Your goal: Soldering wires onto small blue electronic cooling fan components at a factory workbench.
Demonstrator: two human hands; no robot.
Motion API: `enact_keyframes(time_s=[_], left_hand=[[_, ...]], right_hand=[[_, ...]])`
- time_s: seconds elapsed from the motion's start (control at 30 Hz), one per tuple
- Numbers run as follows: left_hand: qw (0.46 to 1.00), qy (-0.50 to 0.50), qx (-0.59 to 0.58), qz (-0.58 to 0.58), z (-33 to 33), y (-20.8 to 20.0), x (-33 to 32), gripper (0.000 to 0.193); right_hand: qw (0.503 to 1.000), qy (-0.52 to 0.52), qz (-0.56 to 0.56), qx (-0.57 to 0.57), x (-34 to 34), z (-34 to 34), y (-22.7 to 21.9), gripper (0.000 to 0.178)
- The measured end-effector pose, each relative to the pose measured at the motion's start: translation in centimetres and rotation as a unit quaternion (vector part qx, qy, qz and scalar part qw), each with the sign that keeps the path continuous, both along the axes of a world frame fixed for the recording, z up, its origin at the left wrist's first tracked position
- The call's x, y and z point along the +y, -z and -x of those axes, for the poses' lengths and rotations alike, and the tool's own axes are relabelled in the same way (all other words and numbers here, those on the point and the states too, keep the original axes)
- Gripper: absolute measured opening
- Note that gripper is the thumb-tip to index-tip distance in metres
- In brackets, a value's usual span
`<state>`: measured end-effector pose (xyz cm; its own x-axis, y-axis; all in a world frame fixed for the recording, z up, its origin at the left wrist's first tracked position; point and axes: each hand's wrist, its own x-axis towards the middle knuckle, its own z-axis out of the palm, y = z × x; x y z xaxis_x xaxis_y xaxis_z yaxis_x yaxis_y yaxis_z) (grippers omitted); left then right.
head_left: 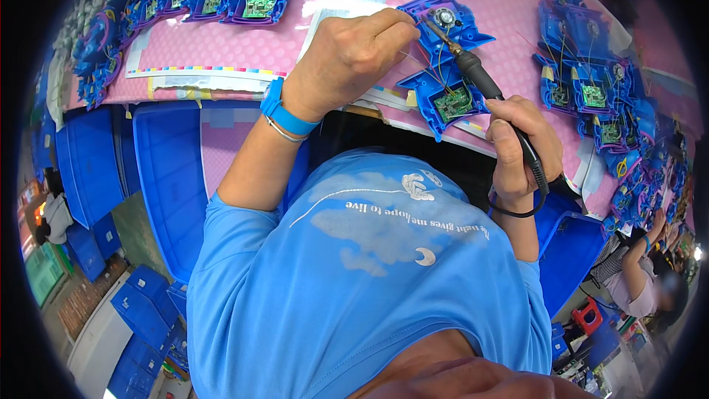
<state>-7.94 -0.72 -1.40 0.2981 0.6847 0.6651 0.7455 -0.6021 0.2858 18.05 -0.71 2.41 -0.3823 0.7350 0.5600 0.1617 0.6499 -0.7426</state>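
My right hand [526, 140] is closed round the black handle of a soldering iron [481, 76]. The iron's metal tip points up and left, onto the upper blue plastic shell half [465, 24] beside a small round speaker [444, 18]. My left hand [354, 59] is pinched at the shell's left edge, close to the tip. A thin wire shows at its fingers; their tips partly hide what they grip. Thin wires run from the upper shell down to a second blue shell half [428, 103] holding a green circuit board [453, 103] at the table's near edge.
Similar blue shells with boards and wires stand in rows at the left [258, 4] and right [591, 92] of the pink-covered table [221, 50]. Blue bins [171, 185] stand below the near edge. Another person [642, 273] works farther along at the right.
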Motion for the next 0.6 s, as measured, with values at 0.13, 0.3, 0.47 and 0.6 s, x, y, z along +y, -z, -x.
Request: enact_keyframes(time_s=[0.13,0.3,0.47,0.6], left_hand=[[1.0,-0.001,-0.001,0.008,0.03,0.01,-0.02,0.018],[1.0,0.0,-0.008,0.009,0.06,-0.08,-0.06,0.019],[1.0,0.001,-0.014,0.02,-0.03,-0.35,-0.13,0.021],[1.0,0.0,-0.015,0.02,0.0,-0.45,-0.06,0.021]], right_hand=[[1.0,-0.004,-0.007,0.019,0.03,0.0,0.09,0.018],[1.0,-0.004,-0.006,0.011,0.12,-0.08,0.17,0.018],[0.999,-0.014,0.0,0.033,0.04,-0.23,0.06,0.019],[0.999,-0.02,-0.01,0.033,0.07,-0.36,0.1,0.019]])
